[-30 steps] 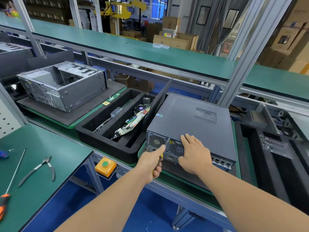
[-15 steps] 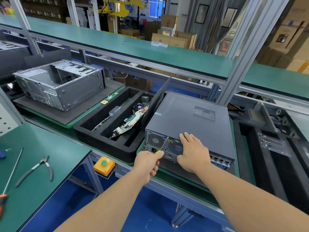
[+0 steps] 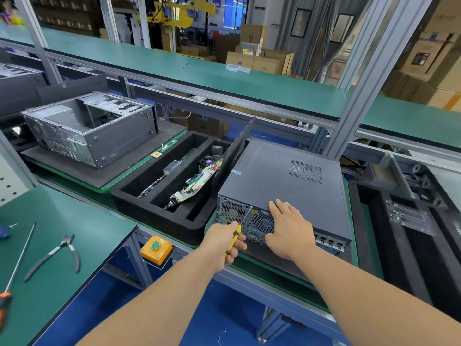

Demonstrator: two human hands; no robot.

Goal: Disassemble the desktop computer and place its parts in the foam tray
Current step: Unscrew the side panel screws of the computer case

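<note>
Head: screwdriver tip now raised to computer rear top edge.

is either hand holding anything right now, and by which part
The left hand grips a screwdriver by its yellow handle, tip at the rear panel of the computer case. The right hand holds nothing; it rests flat on the case's rear edge.

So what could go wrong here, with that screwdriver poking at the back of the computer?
The screwdriver is held at a slant in the left hand, its tip high on the computer back panel; it might slip off and scratch the panel or jab the right hand resting close beside it. A loosened screw could also drop off the edge toward the floor. The thin panel leaning between the case and the foam tray might topple if the case gets jolted.
</note>
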